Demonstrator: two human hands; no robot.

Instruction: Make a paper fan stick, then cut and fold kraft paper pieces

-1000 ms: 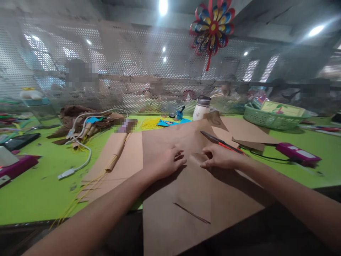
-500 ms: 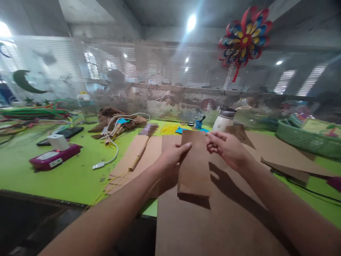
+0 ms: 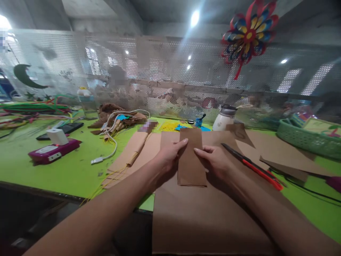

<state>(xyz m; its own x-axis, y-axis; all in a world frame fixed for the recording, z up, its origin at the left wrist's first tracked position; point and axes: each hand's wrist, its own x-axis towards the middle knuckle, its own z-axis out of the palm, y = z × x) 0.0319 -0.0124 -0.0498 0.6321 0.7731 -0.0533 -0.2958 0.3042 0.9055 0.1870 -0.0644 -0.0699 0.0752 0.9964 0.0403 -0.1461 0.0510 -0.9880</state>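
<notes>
A folded strip of brown kraft paper (image 3: 192,163) stands between my two hands, its layers showing at the lower edge. My left hand (image 3: 170,153) pinches its left side, thumb on the front face. From the right, my right hand (image 3: 215,158) grips the other side, its thumb pressed on the front and its fingers hidden behind. Beneath lies a large brown paper sheet (image 3: 181,220). Just right of my right hand, a red-handled tool with dark blades, seemingly scissors (image 3: 250,165), rests on the brown paper.
Brown paper pieces with yellow string (image 3: 131,160) lie left. Farther left are a white cable (image 3: 113,149), a purple power strip (image 3: 53,151) and a dark phone (image 3: 62,131). A small blue jar (image 3: 198,122), a white bottle (image 3: 223,119) and a green basket (image 3: 306,140) stand behind.
My right hand has come down from beside the strip's upper right edge and now grips its right side. The strip sits slightly higher in view. The red-handled tool has come into sight.
</notes>
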